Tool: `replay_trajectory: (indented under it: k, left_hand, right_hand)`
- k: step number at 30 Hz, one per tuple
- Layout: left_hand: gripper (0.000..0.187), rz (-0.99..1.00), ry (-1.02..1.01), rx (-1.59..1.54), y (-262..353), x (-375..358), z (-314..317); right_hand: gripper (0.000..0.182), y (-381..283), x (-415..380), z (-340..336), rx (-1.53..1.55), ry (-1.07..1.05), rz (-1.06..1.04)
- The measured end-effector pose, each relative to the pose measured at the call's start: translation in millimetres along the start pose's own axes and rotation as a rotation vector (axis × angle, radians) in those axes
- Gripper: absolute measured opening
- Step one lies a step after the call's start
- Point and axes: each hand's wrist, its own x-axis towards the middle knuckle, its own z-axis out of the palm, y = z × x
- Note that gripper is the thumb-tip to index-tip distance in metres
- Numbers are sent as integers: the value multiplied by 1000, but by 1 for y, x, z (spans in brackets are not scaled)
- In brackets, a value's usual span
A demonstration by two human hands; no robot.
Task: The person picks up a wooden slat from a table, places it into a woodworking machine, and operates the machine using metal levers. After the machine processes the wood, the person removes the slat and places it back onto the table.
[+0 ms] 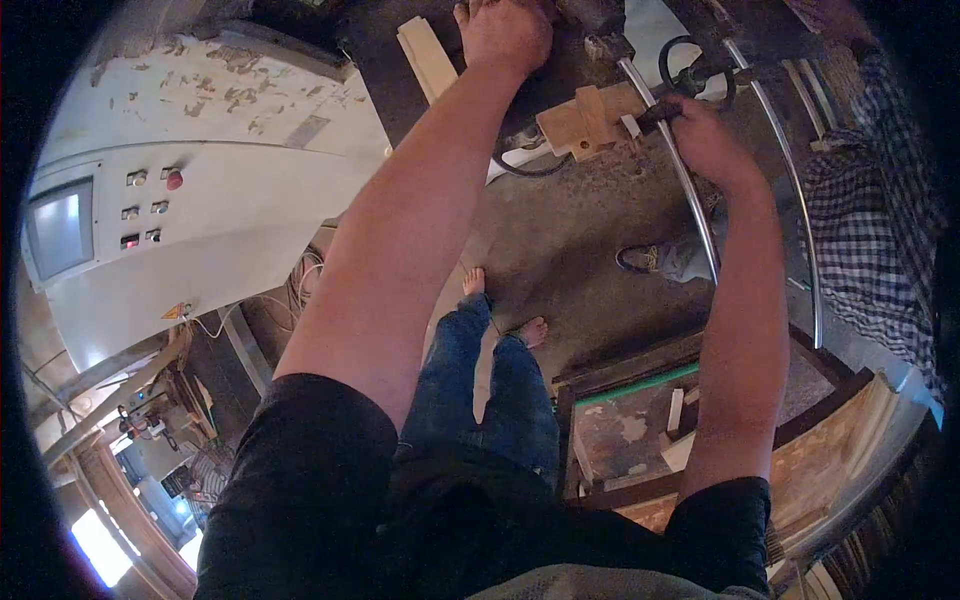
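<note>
At the top edge my left hand [507,32] reaches over a dark machine surface, its fingers largely hidden or cut off. Just left of it lies a pale wood strip [428,60]. My right hand [708,142] is closed on a dark handle [655,114] beside a chrome rod [672,150]. Left of that handle sits a light wooden block [590,118] with a hole in it. A black handwheel [697,72] is above my right hand, between the chrome rod and a second chrome rod [790,170].
A white control cabinet [200,240] with a screen and buttons stands at left. Another person in a checked shirt [860,220] is close on the right. Below my right arm is a dark-framed table [640,425] with wood pieces. Cables [305,280] lie near the cabinet.
</note>
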Motion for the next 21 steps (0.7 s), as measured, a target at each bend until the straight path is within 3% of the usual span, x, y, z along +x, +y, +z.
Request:
replay_trajectory:
  k: [2, 4, 8, 10, 11, 13, 16, 21]
  left_hand:
    - [49, 3, 46, -19, -2, 7, -3]
    - [49, 0, -119, 118, -1, 20, -6]
    - [47, 70, -166, 176, 0, 13, -16]
    - [47, 97, -314, 268, 8, 6, -28]
    - [47, 91, -307, 262, 2, 8, -13]
    - [48, 80, 139, -13, -6, 3, 6]
    - [50, 37, 11, -83, -1, -2, -9]
    - [51, 75, -9, 29, -7, -3, -5]
  right_hand:
    - [39, 1, 2, 2, 39, -66, 32]
    - [38, 11, 10, 7, 158, -83, -8]
    - [36, 8, 8, 3, 19, -69, -7]
    - [36, 12, 11, 8, 43, -34, -14]
    - [36, 5, 10, 4, 33, -34, -19]
    - [37, -6, 4, -2, 19, -40, -23]
    - [39, -3, 3, 5, 150, -13, 79]
    - [44, 19, 15, 7, 79, -31, 48]
